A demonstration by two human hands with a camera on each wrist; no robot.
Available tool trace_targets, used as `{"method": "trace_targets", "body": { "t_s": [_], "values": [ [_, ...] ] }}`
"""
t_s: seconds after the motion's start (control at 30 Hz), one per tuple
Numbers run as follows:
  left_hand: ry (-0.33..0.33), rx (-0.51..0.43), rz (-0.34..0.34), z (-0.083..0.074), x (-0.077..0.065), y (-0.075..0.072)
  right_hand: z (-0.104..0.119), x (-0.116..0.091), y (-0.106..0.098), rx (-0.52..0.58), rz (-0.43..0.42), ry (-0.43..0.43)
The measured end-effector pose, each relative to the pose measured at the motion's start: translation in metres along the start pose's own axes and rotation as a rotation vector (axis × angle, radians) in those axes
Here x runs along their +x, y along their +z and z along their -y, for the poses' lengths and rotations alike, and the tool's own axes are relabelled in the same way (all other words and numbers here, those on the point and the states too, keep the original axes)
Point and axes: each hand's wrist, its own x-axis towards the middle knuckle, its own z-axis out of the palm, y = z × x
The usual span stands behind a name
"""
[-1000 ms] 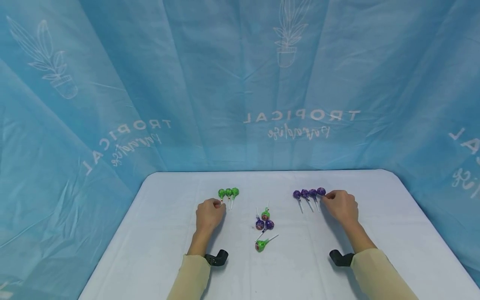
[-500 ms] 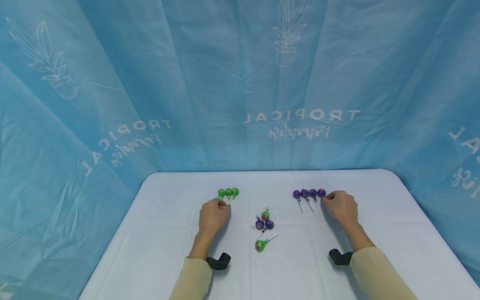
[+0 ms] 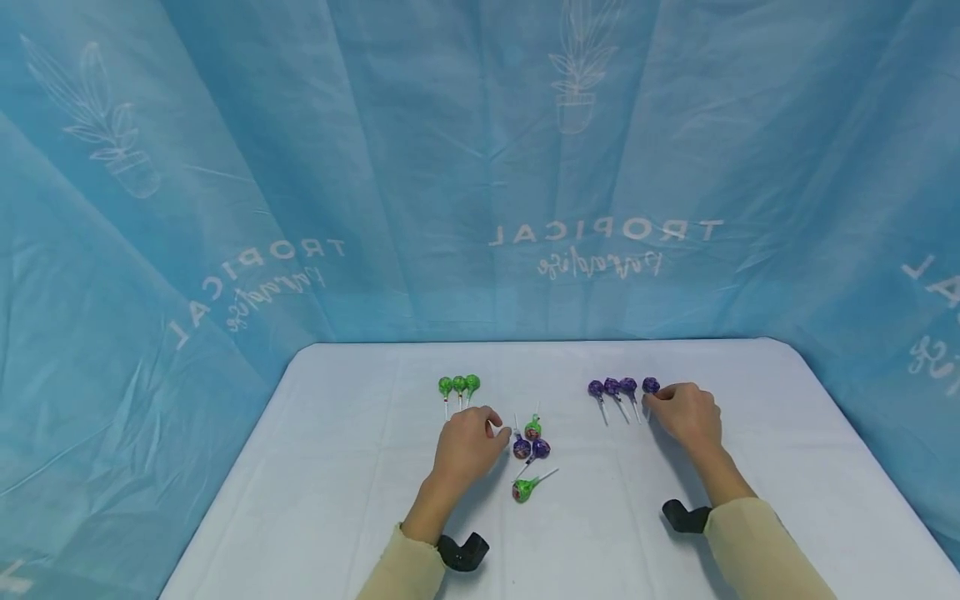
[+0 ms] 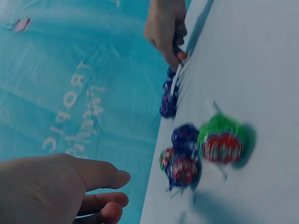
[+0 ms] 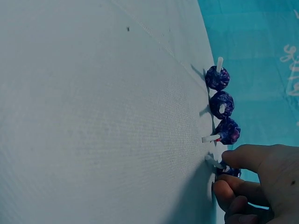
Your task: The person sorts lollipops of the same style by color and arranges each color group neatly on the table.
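My left hand [image 3: 471, 442] hovers just left of the middle group, thumb and fingers apart with nothing between them. That group has two purple lollipops [image 3: 540, 448] touching each other, a green lollipop [image 3: 532, 428] behind them and another green lollipop [image 4: 221, 142] nearer the front. With thumb and fingertips, my right hand [image 3: 686, 415] pinches a purple lollipop [image 5: 230, 171] near its stick, at the right end of a purple row. Three more purple lollipops [image 5: 222, 104] lie to its left, a small gap away. Behind my left hand, three green lollipops [image 3: 460, 383] stand side by side, sticks toward me.
A white cloth covers the table [image 3: 585, 533]. Its far edge meets a blue curtain [image 3: 420, 275] with printed lettering, which also hangs along both sides. Each wrist wears a black camera mount [image 3: 462, 552].
My left hand has left the green row and moved right and toward me, its fingers spreading. The purple lollipop in my right hand has shifted slightly right, away from its row.
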Motion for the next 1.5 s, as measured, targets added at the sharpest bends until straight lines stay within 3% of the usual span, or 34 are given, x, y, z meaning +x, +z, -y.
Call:
{"method": "trace_targets", "body": {
  "t_s": [0.37, 0.6, 0.87, 1.3, 1.4, 1.5],
  "values": [
    [0.209, 0.034, 0.080, -0.026, -0.017, 0.021, 0.000, 0.001, 0.004, 0.009, -0.017, -0.048],
    [0.230, 0.090, 0.102, -0.031, -0.021, 0.030, -0.001, 0.002, 0.009, 0.012, -0.020, -0.064],
    [0.229, 0.228, 0.165, -0.036, -0.025, 0.036, -0.001, 0.001, 0.009, 0.008, -0.024, -0.050],
    [0.245, 0.274, 0.192, -0.035, -0.024, 0.039, -0.008, -0.007, 0.005, 0.013, -0.005, -0.020],
    [0.299, 0.277, 0.205, -0.033, -0.022, 0.036, -0.006, -0.006, 0.005, 0.016, -0.014, -0.032],
    [0.381, 0.284, 0.265, -0.032, -0.019, 0.028, -0.004, -0.005, 0.006, 0.019, -0.021, -0.039]
  ]
}}
